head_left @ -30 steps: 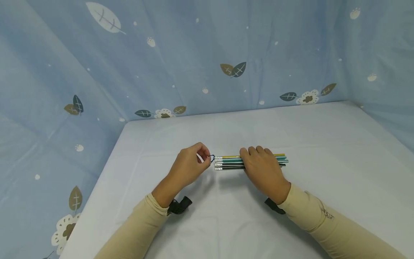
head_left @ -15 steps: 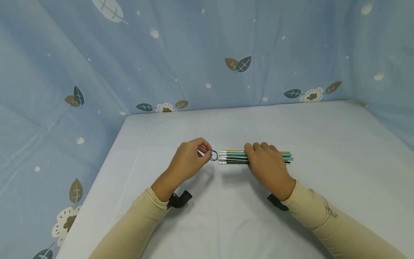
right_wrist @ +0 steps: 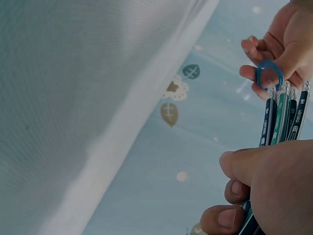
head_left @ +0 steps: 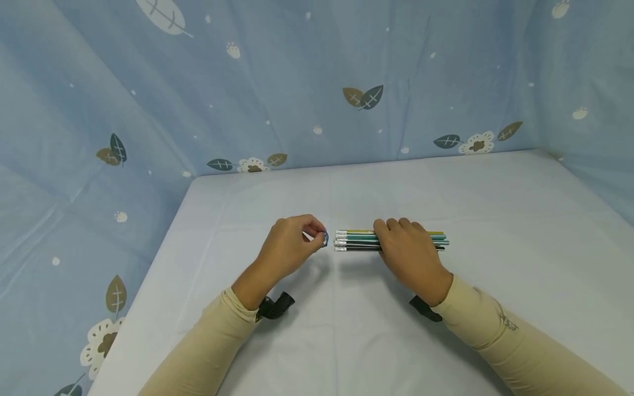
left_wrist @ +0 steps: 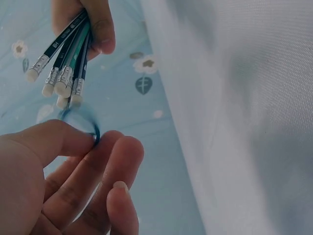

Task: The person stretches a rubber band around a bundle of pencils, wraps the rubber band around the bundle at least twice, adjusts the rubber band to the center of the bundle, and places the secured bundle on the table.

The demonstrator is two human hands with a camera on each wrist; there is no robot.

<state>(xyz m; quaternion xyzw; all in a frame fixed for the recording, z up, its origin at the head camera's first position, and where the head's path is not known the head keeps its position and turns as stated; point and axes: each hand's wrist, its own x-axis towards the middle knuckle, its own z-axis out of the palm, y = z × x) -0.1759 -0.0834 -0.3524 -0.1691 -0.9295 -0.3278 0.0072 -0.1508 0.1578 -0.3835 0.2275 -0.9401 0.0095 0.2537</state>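
Observation:
My left hand [head_left: 287, 247] pinches a small blue rubber band [head_left: 326, 240] between thumb and fingertips. In the right wrist view the rubber band [right_wrist: 281, 77] appears as a round loop. My right hand [head_left: 408, 261] grips a bundle of pencils [head_left: 359, 241] around the middle. They lie level above the table, with white erasers in silver ferrules toward the left hand. Dark, green and yellow barrels show among the pencils. From the left wrist, the eraser ends [left_wrist: 63, 87] fan slightly apart just beyond the band. A small gap separates band and erasers in the head view.
A white cloth covers the table [head_left: 277, 201]. Behind and beside it hangs a blue curtain [head_left: 297, 82] with leaf and flower prints. Black wrist mounts [head_left: 276, 306] sit under both sleeves, close above the cloth.
The band's loop looked rounder half a second ago and now shows as a narrow sliver at the left fingertips. The right hand keeps its grip on the pencils. The head view has shifted slightly.

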